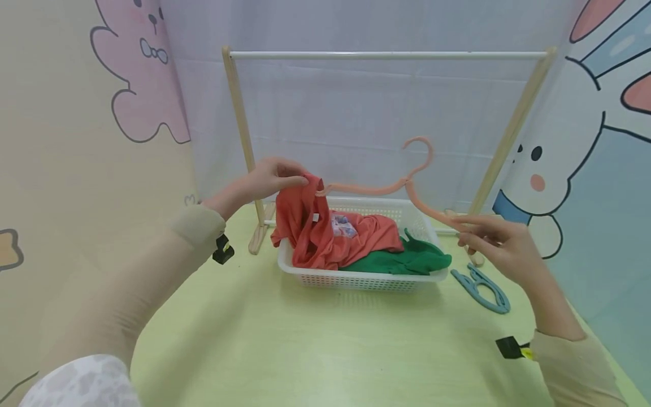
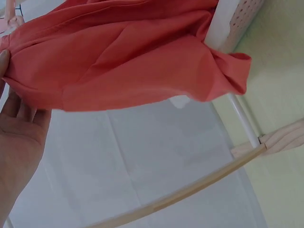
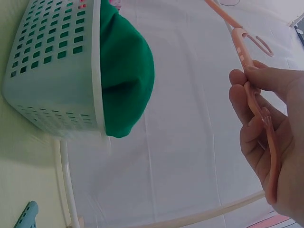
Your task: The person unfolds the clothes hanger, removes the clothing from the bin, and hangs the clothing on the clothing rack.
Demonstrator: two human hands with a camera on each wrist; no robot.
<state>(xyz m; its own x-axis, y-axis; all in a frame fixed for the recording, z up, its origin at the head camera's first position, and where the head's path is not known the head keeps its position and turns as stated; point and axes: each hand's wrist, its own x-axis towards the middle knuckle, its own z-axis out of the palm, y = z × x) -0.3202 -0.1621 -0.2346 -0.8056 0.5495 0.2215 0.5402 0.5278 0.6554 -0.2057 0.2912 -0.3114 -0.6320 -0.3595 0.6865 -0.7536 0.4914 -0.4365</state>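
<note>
Peach hanger (image 1: 408, 181), in right hand (image 1: 500, 244), end at red garment (image 1: 300, 217)

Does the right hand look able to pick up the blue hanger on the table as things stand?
Probably not yet: the right hand grips the pink hanger. Otherwise the way looks free, with the blue hanger lying uncovered nearby.

Head view bright, evenly lit; pale glare on near tabletop (image 1: 335, 359), soft shadow at left. Wrist views dimmer, greyer, detail soft; left wrist lens bows wooden post (image 2: 199, 188).
</note>
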